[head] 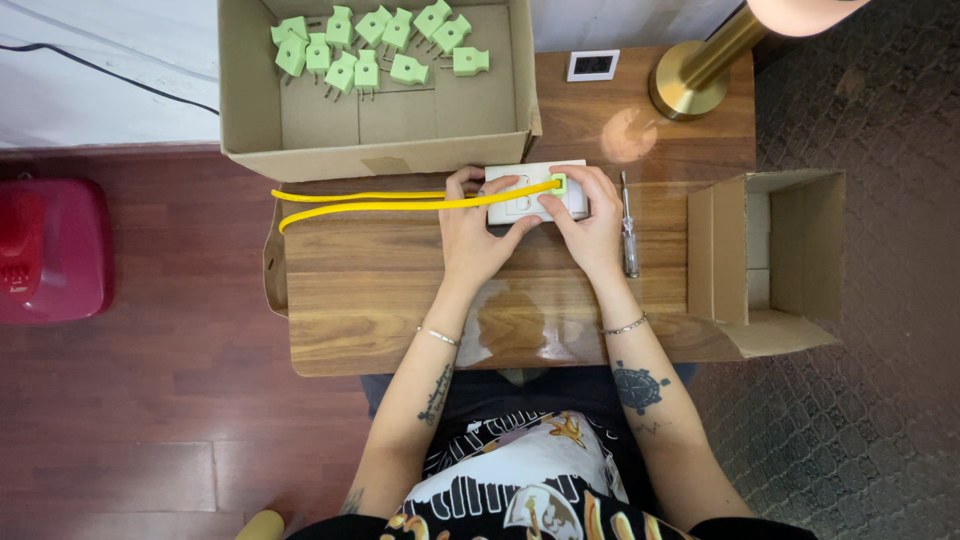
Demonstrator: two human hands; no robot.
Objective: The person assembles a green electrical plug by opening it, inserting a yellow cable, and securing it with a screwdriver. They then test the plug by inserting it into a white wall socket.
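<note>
Left hand and right hand: both clamped on white socket plate near the worktop's far edge; green plug seated, yellow cable trailing left. Screwdriver just right. Near edge bare.

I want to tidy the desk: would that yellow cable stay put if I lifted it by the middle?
Probably not. The yellow cable lies in long bends, so it likely sags. Its plug sits in the white socket under both hands, so a pull may tug that.
</note>
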